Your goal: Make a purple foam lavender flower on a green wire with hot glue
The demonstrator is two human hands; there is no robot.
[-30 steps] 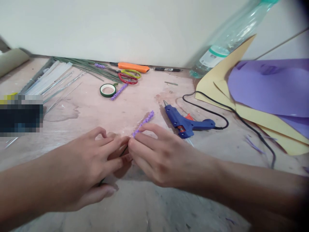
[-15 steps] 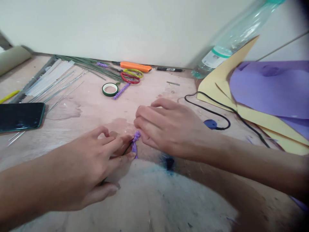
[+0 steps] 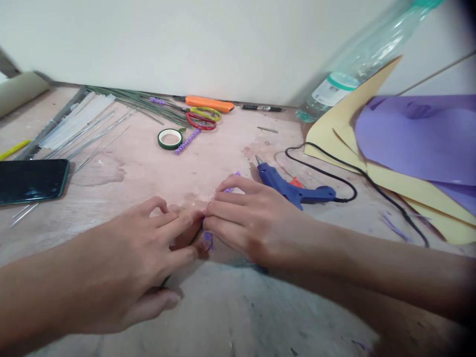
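Low over the tabletop, my left hand (image 3: 145,258) pinches a purple paper strip (image 3: 208,241) near its lower end. A thin dark green wire (image 3: 165,281) passes under the same fingers, and part of it is hidden. My right hand (image 3: 249,213) closes on the strip just beside the left fingertips. A bumpy purple end (image 3: 237,174) of it pokes out above the right knuckles. The stretch between is covered by my right fingers. Just beyond the right hand lies a blue glue gun (image 3: 278,183).
Green tape (image 3: 170,139), a finished-looking purple twisted piece (image 3: 188,141), scissors (image 3: 203,119) and an orange cutter (image 3: 209,103) lie toward the wall. A phone (image 3: 33,181) and glue sticks (image 3: 76,121) are left. Right are a plastic bottle (image 3: 330,91), purple sheets (image 3: 416,136) and a black cord (image 3: 323,166).
My right hand has moved down and toward me, up against the left fingertips, uncovering the glue gun. My left hand has hardly moved and keeps its pinch.
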